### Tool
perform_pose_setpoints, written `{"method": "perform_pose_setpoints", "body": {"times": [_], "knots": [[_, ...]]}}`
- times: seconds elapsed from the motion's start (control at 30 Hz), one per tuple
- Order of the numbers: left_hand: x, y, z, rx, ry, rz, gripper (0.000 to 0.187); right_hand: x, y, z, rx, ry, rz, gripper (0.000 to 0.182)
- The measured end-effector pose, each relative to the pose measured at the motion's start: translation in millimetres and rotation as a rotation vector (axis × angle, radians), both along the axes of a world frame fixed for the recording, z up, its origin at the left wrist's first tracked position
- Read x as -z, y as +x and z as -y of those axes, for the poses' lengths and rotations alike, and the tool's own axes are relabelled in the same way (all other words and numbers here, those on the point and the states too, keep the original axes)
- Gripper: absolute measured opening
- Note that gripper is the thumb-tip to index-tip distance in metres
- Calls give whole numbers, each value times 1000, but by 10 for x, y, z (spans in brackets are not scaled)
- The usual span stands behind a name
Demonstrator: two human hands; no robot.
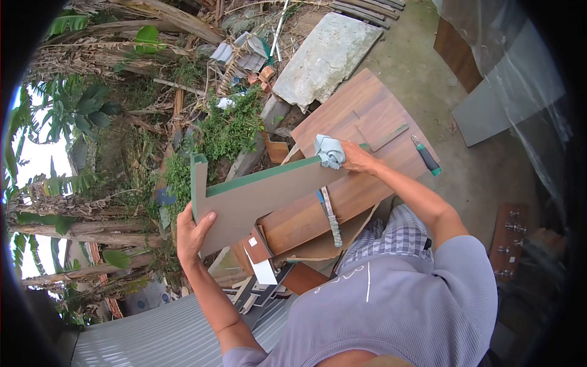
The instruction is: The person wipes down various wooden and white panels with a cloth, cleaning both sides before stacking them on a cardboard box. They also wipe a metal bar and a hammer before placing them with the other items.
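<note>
A long grey-beige board (263,202) with green edges and an upright end piece is held up over a wood-grain panel (318,223). My left hand (194,231) grips its left end, with the thumb on the flat face. My right hand (356,156) is closed on a crumpled light-blue cloth (329,151), which touches the green upper edge near the board's far end. On the panel to the right lies a green-and-black handled tool (426,156). A worn, wrapped tool (330,217) rests below the board.
A rough concrete slab (327,58) lies beyond the panel. Wood offcuts and a white piece (262,269) are near the board's lower side. At right are a grey panel (489,110), plastic sheeting and a brown strip with metal fittings (509,241). Corrugated metal (165,330) is at lower left.
</note>
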State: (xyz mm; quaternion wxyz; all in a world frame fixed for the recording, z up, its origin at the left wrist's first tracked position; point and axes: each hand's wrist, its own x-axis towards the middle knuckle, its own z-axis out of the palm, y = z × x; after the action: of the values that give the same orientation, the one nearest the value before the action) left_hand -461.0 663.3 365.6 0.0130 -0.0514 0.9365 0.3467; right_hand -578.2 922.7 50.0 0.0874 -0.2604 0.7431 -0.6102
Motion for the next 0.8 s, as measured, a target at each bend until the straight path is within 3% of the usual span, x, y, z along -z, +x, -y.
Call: {"method": "perform_pose_setpoints", "body": {"times": [0.1,0.2,0.33,0.47,0.53,0.6,0.67,0.77,0.8], "knots": [[-150,-285,-155,4,60,14,40,70,322,-192,36,-8,81,38],[60,-807,-248,131,47,20,37,95,581,-485,104,25,249,36],[783,-1788,-517,303,-32,98,41,281,829,-858,334,97,454,36],[1822,-2827,-888,386,-9,168,52,501,822,-1126,529,144,456,36],[2275,-3193,-1129,369,1,163,59,571,689,-1197,682,198,333,37],[2675,-3472,-1330,333,33,164,61,645,504,-1221,713,229,368,38],[3029,-3682,-1484,305,-138,5,67,798,358,-1243,733,259,405,40],[3340,-3905,-1572,338,-200,31,72,1083,163,-1250,744,303,478,43],[3427,-3978,-1603,332,-217,110,64,1166,127,-1251,739,304,506,44]]}}
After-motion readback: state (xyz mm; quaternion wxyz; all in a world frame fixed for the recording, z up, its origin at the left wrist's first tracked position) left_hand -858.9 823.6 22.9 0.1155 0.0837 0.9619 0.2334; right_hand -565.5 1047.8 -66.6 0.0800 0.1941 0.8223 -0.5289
